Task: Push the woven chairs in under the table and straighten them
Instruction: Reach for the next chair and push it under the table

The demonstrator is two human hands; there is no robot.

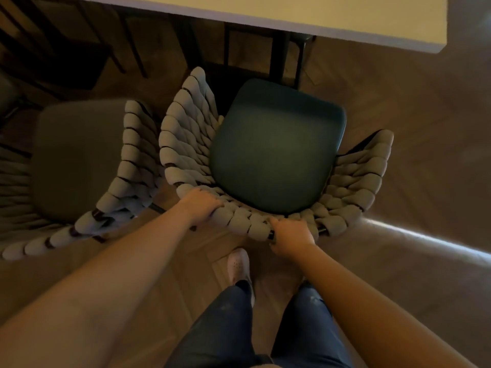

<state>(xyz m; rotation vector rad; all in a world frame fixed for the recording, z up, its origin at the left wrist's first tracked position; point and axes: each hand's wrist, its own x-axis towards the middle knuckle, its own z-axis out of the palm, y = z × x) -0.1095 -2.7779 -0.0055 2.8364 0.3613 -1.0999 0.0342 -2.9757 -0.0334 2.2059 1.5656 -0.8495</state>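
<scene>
Jeans (225,328) fill the bottom of the head view, with two bare forearms reaching forward from either side. One pale shoe (238,264) stands on the wood floor (425,115) just behind the chair (276,155).

Both hands are on the chair's woven back (239,220), at its top rim. The left hand (200,205) lies left of the middle, its fingers curled over the thick grey weave. The right hand (291,236) is near the middle, just beside a bare dark bit of the frame, and its fingers are wrapped round the rim in a tight grip. The hands are apart, with a few bands of weave between them.

This chair has a dark green seat (279,123) and woven sides that flare out left and right. It stands on the floor near the right end of the pale surface (292,19), and its seat is turned a little to the right. The seat's front edge lies short of the surface edge and close to the dark legs (279,57) below it.

A second chair (79,155), with a grey seat, stands to the left. Its woven side is close beside the first chair's side; whether they touch I cannot tell. More dark chair legs show in the shadow under the surface at the upper left.
</scene>
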